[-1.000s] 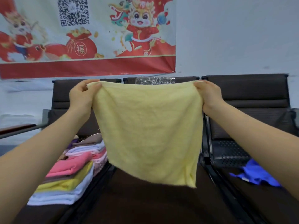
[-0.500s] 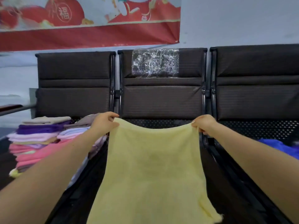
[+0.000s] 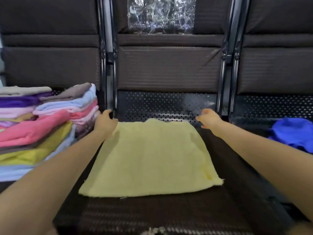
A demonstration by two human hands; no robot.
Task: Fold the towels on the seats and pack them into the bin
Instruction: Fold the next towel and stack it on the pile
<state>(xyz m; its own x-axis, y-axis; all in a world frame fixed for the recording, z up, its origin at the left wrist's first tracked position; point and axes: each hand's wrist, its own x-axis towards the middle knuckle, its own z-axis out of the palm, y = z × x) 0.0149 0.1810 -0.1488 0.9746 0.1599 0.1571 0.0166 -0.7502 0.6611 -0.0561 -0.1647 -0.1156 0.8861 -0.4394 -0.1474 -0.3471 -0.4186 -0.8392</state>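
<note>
A pale yellow towel (image 3: 150, 158) lies spread flat on the dark middle seat (image 3: 166, 216). My left hand (image 3: 105, 122) curls over its far left corner and holds it there. My right hand (image 3: 209, 118) hovers just right of the far right corner with fingers loosely spread and nothing in it. Several folded towels (image 3: 42, 126) in pink, purple, yellow, light blue and brown are stacked on the left seat. A crumpled blue towel (image 3: 294, 134) lies on the right seat.
The three dark seats are joined in a row, with black metal frame bars (image 3: 108, 65) between the backrests. Clear plastic film (image 3: 160, 14) is stuck to the middle backrest. Perforated metal (image 3: 166, 106) shows at the back of the seat pans.
The yellow towel, held up by its top corners a second ago, has been lowered and laid flat on the middle seat. My right hand has let go of its corner.
</note>
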